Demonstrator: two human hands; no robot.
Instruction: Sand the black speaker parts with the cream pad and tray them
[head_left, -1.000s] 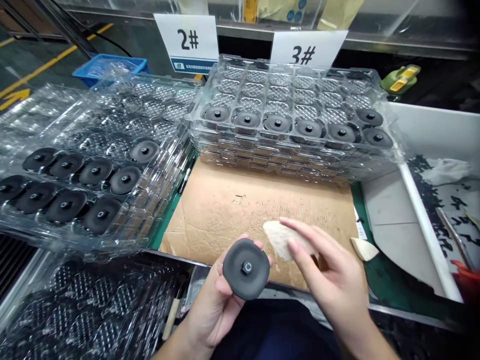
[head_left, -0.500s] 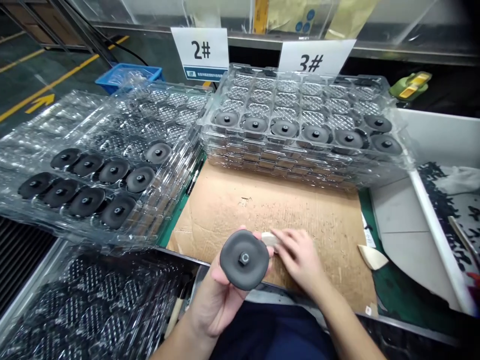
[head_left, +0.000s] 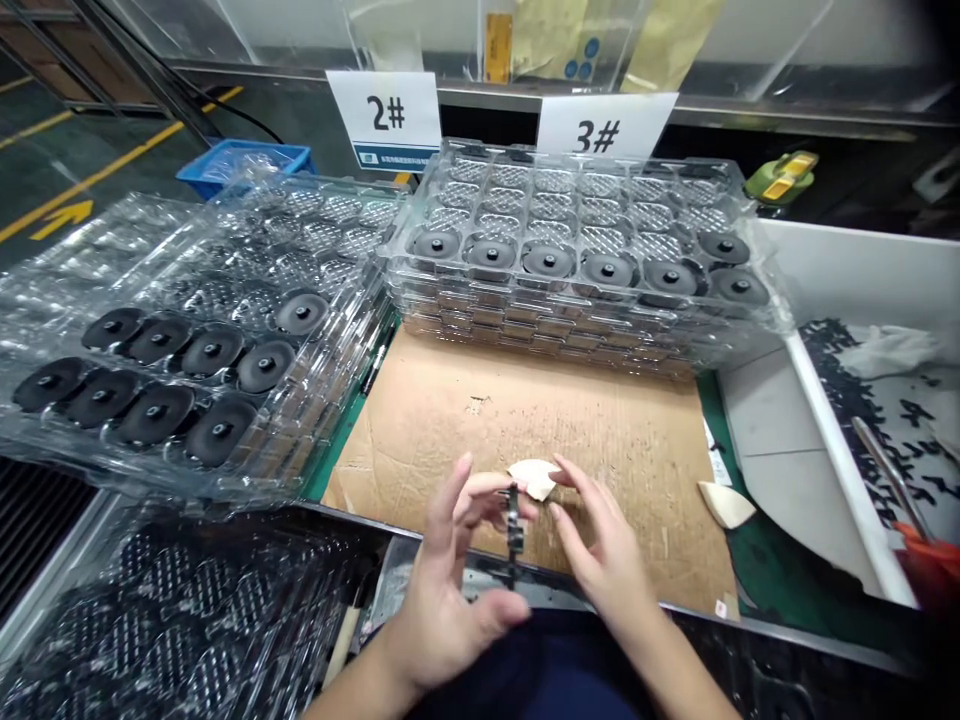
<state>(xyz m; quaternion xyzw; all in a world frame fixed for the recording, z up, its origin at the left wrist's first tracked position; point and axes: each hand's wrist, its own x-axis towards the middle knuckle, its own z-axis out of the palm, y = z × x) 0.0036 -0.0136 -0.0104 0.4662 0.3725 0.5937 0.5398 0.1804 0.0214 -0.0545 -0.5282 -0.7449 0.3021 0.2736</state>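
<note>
My left hand (head_left: 450,570) holds a thin black disc (head_left: 515,535) by its rim, fingers on top and thumb below. The disc stands edge-on to me, so its face is hidden and its central hub shows only in profile. A cream wedge-shaped pad (head_left: 534,477) is just beyond the disc, over the cardboard. My right hand (head_left: 600,540) is beside that pad, thumb and index finger apart. Its index fingertip reaches the pad's right edge; whether it touches is unclear. Under both hands spreads a brown cardboard sheet (head_left: 450,400).
Stacked clear plastic trays (head_left: 551,290) with black discs stand at the back; another tray stack (head_left: 300,400) is on the left. A second cream wedge (head_left: 726,505) lies right. A white-walled bin (head_left: 832,440) holds small black parts, near an orange-handled tool (head_left: 919,545).
My left hand has turned the disc from face-up to edge-on. My right thumb and index finger have spread apart at the cream pad. The camera view has shifted slightly.
</note>
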